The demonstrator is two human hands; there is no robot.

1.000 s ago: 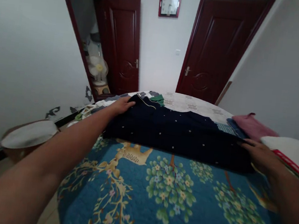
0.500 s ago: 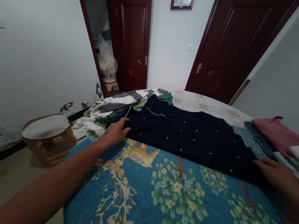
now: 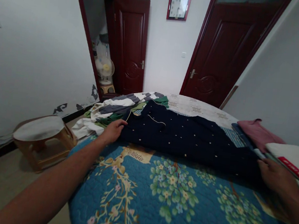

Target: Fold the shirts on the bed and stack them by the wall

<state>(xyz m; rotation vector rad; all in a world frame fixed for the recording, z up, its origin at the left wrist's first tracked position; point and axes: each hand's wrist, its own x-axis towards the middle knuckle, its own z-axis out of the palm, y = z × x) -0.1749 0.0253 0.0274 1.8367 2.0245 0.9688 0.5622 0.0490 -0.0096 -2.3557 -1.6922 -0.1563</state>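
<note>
A dark navy garment (image 3: 187, 134) with small light dots and pale piping lies stretched across the blue floral quilted cloth (image 3: 139, 197). My left hand (image 3: 115, 129) pinches its left end, beside the piped edge, with the fingers pressed together. At the right end my right hand (image 3: 273, 173) is closed on the garment's dark edge; part of its fingers is hidden. The garment's near edge runs between both hands, slightly raised off the cloth at the right.
Crumpled clothes (image 3: 117, 106) lie at the table's back left. Folded clothes, a pink one (image 3: 260, 133) among them, are stacked at the right. A stool (image 3: 41, 132) stands on the floor at the left. Behind are two dark red doors (image 3: 131, 45).
The view has tilted up, showing more of the wall clock. Both hands still hold the garment, and its near edge has shifted a little toward me.
</note>
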